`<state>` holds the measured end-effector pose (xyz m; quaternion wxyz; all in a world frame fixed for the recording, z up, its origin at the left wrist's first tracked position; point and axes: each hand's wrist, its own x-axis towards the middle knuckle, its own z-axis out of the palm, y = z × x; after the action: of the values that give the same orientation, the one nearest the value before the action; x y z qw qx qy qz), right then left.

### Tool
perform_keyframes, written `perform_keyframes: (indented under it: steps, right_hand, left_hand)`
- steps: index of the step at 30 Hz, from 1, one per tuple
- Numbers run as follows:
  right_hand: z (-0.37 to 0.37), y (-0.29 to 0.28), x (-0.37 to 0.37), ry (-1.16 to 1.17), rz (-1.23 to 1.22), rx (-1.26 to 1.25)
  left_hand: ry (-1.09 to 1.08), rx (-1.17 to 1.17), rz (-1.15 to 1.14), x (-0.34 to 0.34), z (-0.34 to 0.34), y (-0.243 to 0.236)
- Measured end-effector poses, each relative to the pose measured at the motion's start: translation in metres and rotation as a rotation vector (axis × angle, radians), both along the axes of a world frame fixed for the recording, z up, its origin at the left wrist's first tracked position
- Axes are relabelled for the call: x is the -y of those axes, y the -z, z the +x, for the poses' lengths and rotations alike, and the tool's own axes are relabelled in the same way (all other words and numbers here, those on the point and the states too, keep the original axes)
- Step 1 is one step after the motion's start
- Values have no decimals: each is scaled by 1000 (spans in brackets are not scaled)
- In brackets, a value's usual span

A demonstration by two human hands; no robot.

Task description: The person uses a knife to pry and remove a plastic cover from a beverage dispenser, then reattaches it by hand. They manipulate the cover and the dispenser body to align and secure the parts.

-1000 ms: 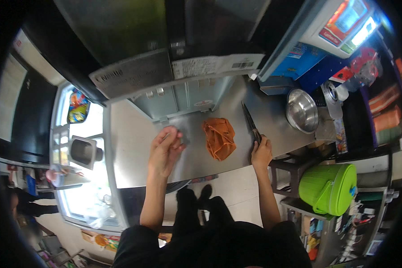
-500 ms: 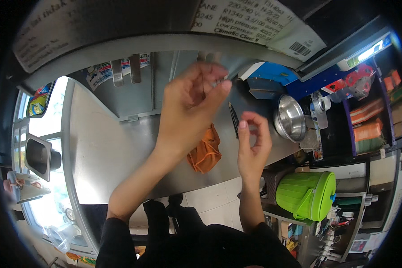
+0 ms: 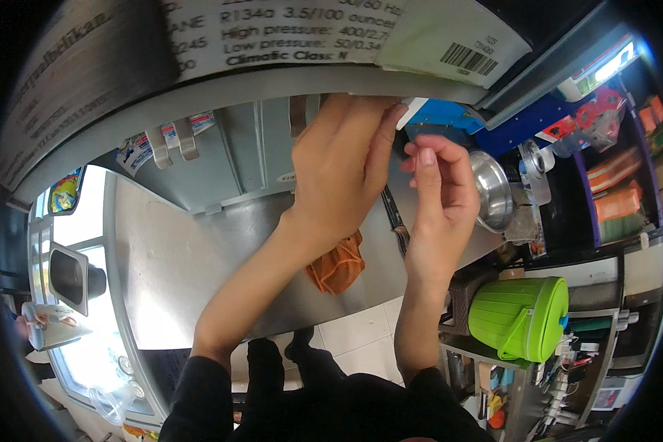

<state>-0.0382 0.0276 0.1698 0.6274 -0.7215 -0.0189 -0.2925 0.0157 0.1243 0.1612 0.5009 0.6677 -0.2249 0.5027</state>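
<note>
Cloth (image 3: 337,267), orange and crumpled, lies on a steel counter (image 3: 184,258), partly covered from our viewpoint by the person's left wrist. We see the left hand (image 3: 346,151) raised with its back toward us, fingers bent forward under an overhead ledge (image 3: 228,82), thumb near the white edge of what looks like a blue box (image 3: 446,116). Its fingertips are largely hidden, so we cannot tell whether they grip anything. The right hand (image 3: 443,202) is held up beside it, half open, its fingers loosely curled and the thumb apart from the palm; we see nothing in its hold. Between the two hands, we find a knife (image 3: 395,225) flat on the counter, its dark handle toward the person. A shiny bowl (image 3: 493,193) sits just beyond the right hand, partly behind it. Farther out, we note a lidded green bucket (image 3: 508,318) at the lower right, orange packs (image 3: 617,200) on a shelf above it, and a steel pan (image 3: 68,276) at far left.
</note>
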Motion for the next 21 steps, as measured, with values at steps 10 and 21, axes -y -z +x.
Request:
perform_keyframes:
  steps: [10, 21]
  right_hand:
    - [9, -4, 8, -77, 113, 49]
    - [25, 0, -7, -99, 298, 144]
  left_hand:
    - [170, -188, -145, 1, -1, 3]
    - [134, -211, -293, 9, -1, 4]
